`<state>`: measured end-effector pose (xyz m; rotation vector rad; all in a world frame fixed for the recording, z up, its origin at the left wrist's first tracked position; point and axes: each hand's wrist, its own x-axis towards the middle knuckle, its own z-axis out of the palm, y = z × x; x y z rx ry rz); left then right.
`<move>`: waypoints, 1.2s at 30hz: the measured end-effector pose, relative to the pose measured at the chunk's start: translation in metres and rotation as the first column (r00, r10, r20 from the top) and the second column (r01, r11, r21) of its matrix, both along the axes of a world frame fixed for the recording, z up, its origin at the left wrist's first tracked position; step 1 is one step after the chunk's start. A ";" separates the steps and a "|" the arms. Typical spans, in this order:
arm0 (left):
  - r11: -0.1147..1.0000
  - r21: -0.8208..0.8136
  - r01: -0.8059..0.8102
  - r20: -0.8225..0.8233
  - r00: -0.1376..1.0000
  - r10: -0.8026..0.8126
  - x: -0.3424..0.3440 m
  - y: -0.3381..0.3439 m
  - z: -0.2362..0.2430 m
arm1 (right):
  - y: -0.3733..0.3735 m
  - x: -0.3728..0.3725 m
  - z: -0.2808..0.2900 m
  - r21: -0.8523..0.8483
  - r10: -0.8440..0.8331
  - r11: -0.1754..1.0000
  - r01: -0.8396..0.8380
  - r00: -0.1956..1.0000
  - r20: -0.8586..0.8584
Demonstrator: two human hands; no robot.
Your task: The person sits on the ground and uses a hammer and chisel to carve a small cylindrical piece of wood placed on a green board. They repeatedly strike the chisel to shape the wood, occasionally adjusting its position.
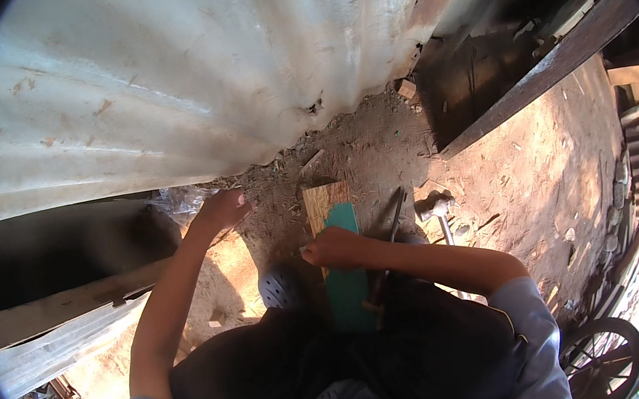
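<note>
My left hand (221, 214) is raised at the left, next to a clear plastic bag (178, 206). Its fingers are bent but a little apart, and I see nothing in them. My right hand (335, 248) is closed in a fist over a long board, with my forearm reaching across from the right. Bare wood (326, 197) shows at the board's far end, and a green part (350, 299) runs back between my legs. Whatever the fist may hold is hidden. Beside the board, a thin dark bar (399, 215) leans at a slant.
A hammer (439, 209) lies right of the board. Corrugated metal sheet (184, 72) rises ahead, and a dark beam (542, 64) slants at the far right. Planks (55, 316) line the left side. A wheel (604, 360) stands at the lower right. Wood scraps litter the dirt ground.
</note>
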<state>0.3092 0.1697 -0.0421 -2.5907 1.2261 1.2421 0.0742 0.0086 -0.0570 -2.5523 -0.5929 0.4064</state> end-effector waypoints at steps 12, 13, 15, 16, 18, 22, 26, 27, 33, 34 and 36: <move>0.997 -0.067 0.039 0.035 0.999 -0.037 -0.006 -0.002 0.006 | -0.014 -0.022 0.002 0.320 -0.228 0.924 0.210 0.974 0.017; 0.997 -0.066 0.051 0.045 0.998 -0.048 -0.006 -0.003 0.006 | 0.019 -0.040 0.003 0.292 -0.100 0.952 0.091 0.995 0.017; 1.000 -0.021 0.006 0.020 1.000 -0.006 -0.006 -0.007 0.010 | 0.061 -0.067 -0.002 0.234 0.234 0.948 -0.217 0.971 -0.049; 1.000 -0.001 -0.014 0.007 1.000 0.014 -0.006 -0.009 0.014 | 0.063 -0.073 -0.021 0.357 0.105 0.931 -0.076 0.992 -0.063; 1.000 -0.006 0.017 0.009 1.000 -0.017 -0.007 -0.014 0.015 | 0.048 -0.081 -0.046 0.431 -0.100 0.896 0.109 0.994 -0.043; 0.999 -0.015 0.040 0.029 0.999 -0.039 -0.005 0.003 0.004 | -0.039 0.000 0.001 -0.051 -0.245 0.964 0.260 0.947 0.208; 0.999 -0.035 0.031 0.024 0.999 -0.030 -0.001 0.001 0.000 | -0.058 0.008 0.023 0.001 -0.405 0.914 0.405 0.914 -0.015; 0.999 -0.040 0.027 0.020 0.999 -0.026 0.000 0.004 -0.002 | -0.044 -0.002 0.027 0.072 -0.371 0.925 0.373 0.928 -0.036; 0.996 -0.075 0.052 0.023 0.998 -0.050 0.001 -0.004 -0.001 | 0.045 -0.084 0.008 0.613 0.344 0.783 0.106 0.748 -0.568; 0.996 -0.077 0.055 0.020 0.998 -0.054 0.000 -0.007 0.001 | 0.047 -0.086 0.007 0.605 0.426 0.796 0.036 0.678 -0.600; 0.999 -0.026 0.028 -0.019 0.999 -0.029 -0.005 -0.016 0.009 | 0.040 -0.092 -0.017 0.462 -0.007 0.823 0.331 0.819 -0.574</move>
